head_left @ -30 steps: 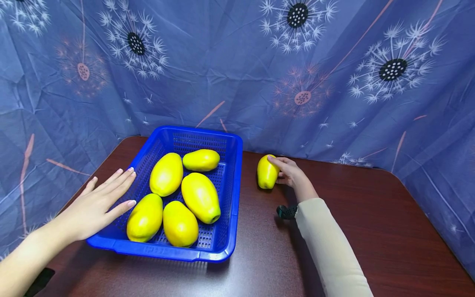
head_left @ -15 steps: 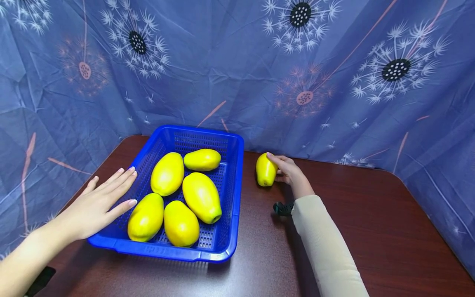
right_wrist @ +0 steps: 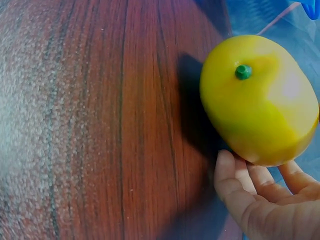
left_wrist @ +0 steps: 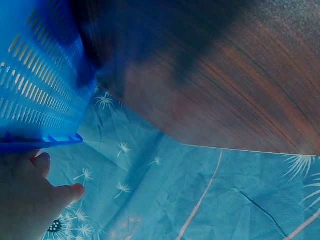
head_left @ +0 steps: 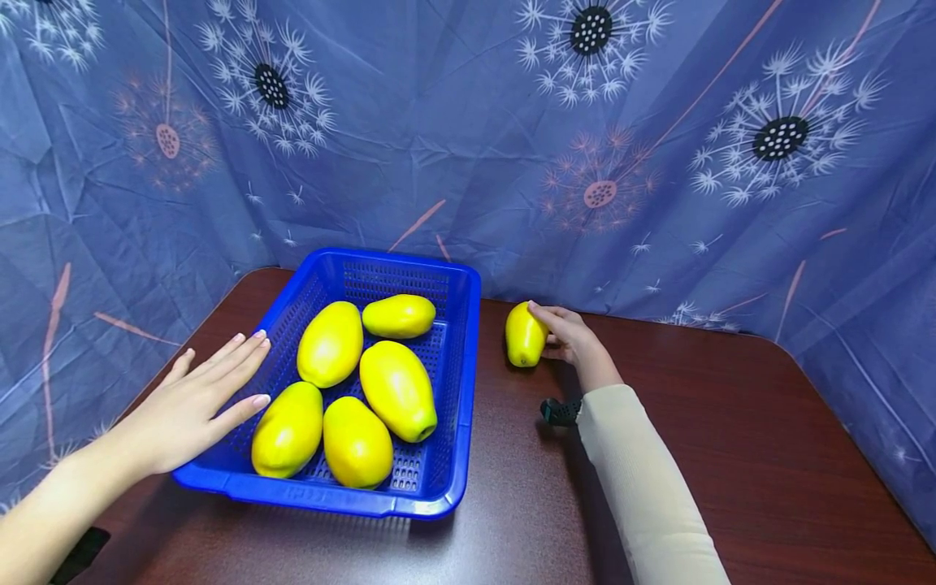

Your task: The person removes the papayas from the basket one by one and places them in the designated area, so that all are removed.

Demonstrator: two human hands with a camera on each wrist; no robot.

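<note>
My right hand (head_left: 578,343) grips a yellow papaya (head_left: 525,335) by its right side, close over the table right of the basket. In the right wrist view, curled fingers (right_wrist: 232,182) lie under this papaya (right_wrist: 260,105), whose green stem nub faces the camera. My left hand (head_left: 193,406) lies with straight, spread fingers over the left rim of the blue plastic basket (head_left: 469,390). From below, the left wrist view shows that hand (left_wrist: 37,195) at the rim of the basket (left_wrist: 45,85). Several more yellow papayas (head_left: 397,390) lie inside the basket.
The dark red-brown wooden table (head_left: 731,439) extends right of the basket and in front of it. A blue curtain (head_left: 468,122) with dandelion prints hangs along the back and both sides. A dark strap (head_left: 561,412) shows at my right wrist.
Over the first half second, my right hand and the papaya shift slightly left and toward the back; since then they barely move. My left hand keeps its place on the basket.
</note>
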